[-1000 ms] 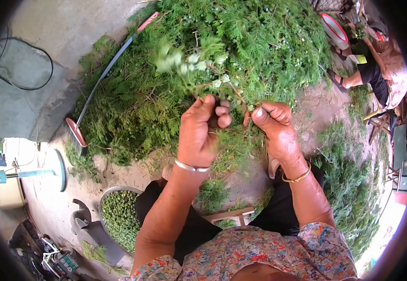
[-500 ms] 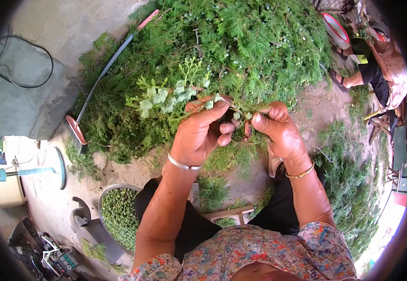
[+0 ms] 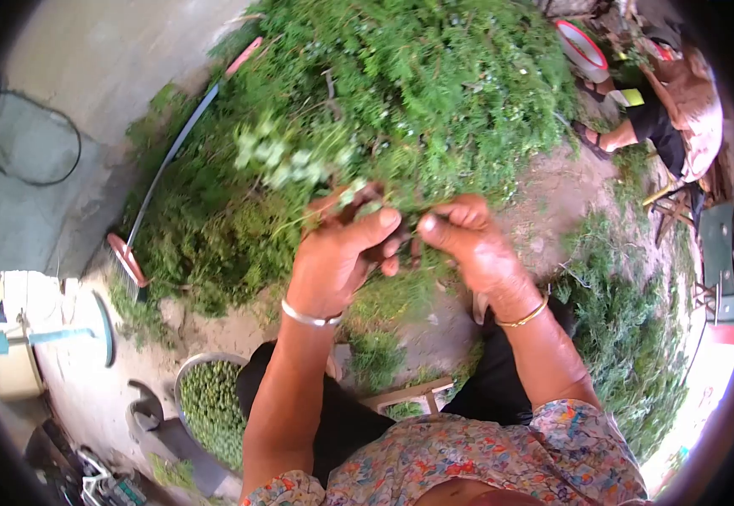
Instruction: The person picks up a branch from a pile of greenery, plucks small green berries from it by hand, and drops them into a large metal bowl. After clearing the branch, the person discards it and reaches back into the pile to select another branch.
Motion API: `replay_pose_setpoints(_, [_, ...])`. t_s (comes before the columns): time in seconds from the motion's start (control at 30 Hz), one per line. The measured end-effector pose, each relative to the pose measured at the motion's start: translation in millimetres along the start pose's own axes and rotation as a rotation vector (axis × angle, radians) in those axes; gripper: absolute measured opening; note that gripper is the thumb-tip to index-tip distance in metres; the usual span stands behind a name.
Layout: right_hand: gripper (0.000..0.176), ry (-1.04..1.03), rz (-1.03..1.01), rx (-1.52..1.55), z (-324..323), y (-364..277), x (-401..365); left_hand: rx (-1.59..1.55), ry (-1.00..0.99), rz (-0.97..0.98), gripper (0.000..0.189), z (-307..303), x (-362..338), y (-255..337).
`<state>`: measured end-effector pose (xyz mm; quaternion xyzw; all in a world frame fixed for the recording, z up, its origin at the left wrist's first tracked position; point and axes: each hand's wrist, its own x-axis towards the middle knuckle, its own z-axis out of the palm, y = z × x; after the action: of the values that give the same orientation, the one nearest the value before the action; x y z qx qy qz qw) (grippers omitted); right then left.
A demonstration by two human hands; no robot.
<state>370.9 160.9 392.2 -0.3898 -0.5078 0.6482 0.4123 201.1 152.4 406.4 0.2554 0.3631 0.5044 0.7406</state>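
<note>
My left hand (image 3: pixel 333 257) is closed round a leafy evergreen sprig (image 3: pixel 287 160) with pale green seed cones, blurred by motion. The sprig points up and left from the fingers. Close by on the right, my right hand (image 3: pixel 478 253) is pinched, thumb against fingers, at the stem end of the sprig; the exact contact is blurred. Beyond both hands lies a large heap of cut evergreen branches (image 3: pixel 434 93). Low on the left, a round basin (image 3: pixel 180 384) holds many picked green cones (image 3: pixel 211 409).
A long-handled broom (image 3: pixel 164 164) leans along the heap's left side. At the upper right another person (image 3: pixel 688 114) sits near a red-rimmed white container (image 3: pixel 582 46). More cut greenery (image 3: pixel 616 320) lies on the right. A fan stand (image 3: pixel 97 329) stands at the left.
Both hands and the sprig have shifted slightly left and down in view, along with the whole scene. My thumbs look a little farther apart from the cones, and the sprig is now blurred.
</note>
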Motion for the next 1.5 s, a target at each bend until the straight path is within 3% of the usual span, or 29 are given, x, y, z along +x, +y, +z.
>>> replay_pose_setpoints(0.03, [0.029, -0.019, 0.0, -0.101, -4, 4, -1, 0.039, 0.047, -0.02, 0.036, 0, 1, -1])
replay_pose_setpoints(0.07, [0.035, -0.027, 0.031, -0.071, -1, -1, -2, 0.06, 0.07, 0.036, 0.023, 2, 1, -3])
replay_pose_setpoints(0.2, [0.037, 0.003, -0.052, -0.125, 0, 3, 2, -0.016, 0.18, -0.017, 0.02, 0, 1, -6])
replay_pose_setpoints(0.27, [0.036, 0.035, -0.051, -0.147, 1, 1, 2, -0.023, 0.125, 0.029, 0.016, -5, 2, -8])
replay_pose_setpoints(0.33, [0.034, 0.042, -0.046, -0.161, -2, -3, 1, -0.114, -0.111, 0.083, 0.019, -18, 9, -11])
replay_pose_setpoints(0.37, [0.034, 0.086, -0.05, -0.163, -3, -7, 0, -0.141, -0.085, 0.072, 0.022, -22, 11, -11])
replay_pose_setpoints(0.4, [0.033, 0.122, -0.052, -0.163, -4, -8, 0, -0.243, -0.084, 0.069, 0.011, -24, 13, -9])
replay_pose_setpoints(0.47, [0.03, 0.091, -0.02, -0.014, -4, 0, 0, -0.155, -0.007, 0.154, 0.018, -17, 9, -7])
replay_pose_setpoints(0.5, [0.028, 0.124, -0.047, 0.057, -4, 5, 1, -0.211, -0.078, 0.162, 0.03, -20, 8, -9])
replay_pose_setpoints(0.53, [0.027, 0.156, -0.071, 0.123, -5, 8, 3, -0.027, 0.072, 0.168, 0.03, -9, 5, -7])
replay_pose_setpoints(0.6, [0.024, 0.104, -0.081, -0.014, -12, 5, 2, -0.002, 0.041, 0.246, 0.028, -13, 8, -9])
replay_pose_setpoints(0.67, [0.025, 0.064, -0.066, -0.068, -15, 1, 1, -0.135, 0.062, 0.06, 0.03, -9, 7, -3])
replay_pose_setpoints(0.8, [0.028, 0.073, -0.152, -0.064, -3, 2, 1, -0.021, 0.093, 0.032, 0.026, -9, 8, -2])
replay_pose_setpoints(0.83, [0.028, 0.048, -0.068, -0.144, -7, -3, -1, 0.003, 0.079, 0.044, 0.026, -9, 9, -4])
replay_pose_setpoints(0.9, [0.029, 0.036, -0.09, -0.102, -4, -5, 0, 0.021, 0.07, 0.053, 0.025, -13, 8, -4])
replay_pose_setpoints(1.0, [0.029, -0.004, -0.078, 0.018, -4, -3, 0, -0.081, -0.043, -0.142, 0.014, -24, 8, 2])
replay_pose_setpoints(1.27, [0.03, 0.022, -0.125, -0.144, -6, -2, 4, -0.21, 0.021, -0.149, 0.016, -20, 6, -1])
replay_pose_setpoints(1.3, [0.03, 0.024, -0.124, -0.144, -5, -1, 3, -0.106, 0.002, -0.071, 0.018, -20, 5, -2])
replay_pose_setpoints(1.37, [0.029, 0.239, -0.052, -0.345, -1, 1, -1, 0.0, -0.018, 0.005, 0.021, -19, 4, -3])
replay_pose_setpoints(1.4, [0.029, 0.242, -0.052, -0.345, -2, 1, -1, 0.053, -0.003, 0.002, 0.02, -18, 5, -5])
replay_pose_setpoints(1.47, [0.028, 0.097, -0.241, -0.538, -6, 4, 2, 0.158, 0.027, -0.002, 0.019, -15, 7, -8])
replay_pose_setpoints(1.5, [0.027, 0.145, -0.401, -0.541, -6, 13, 6, 0.215, 0.029, -0.036, 0.02, -17, 8, -7])
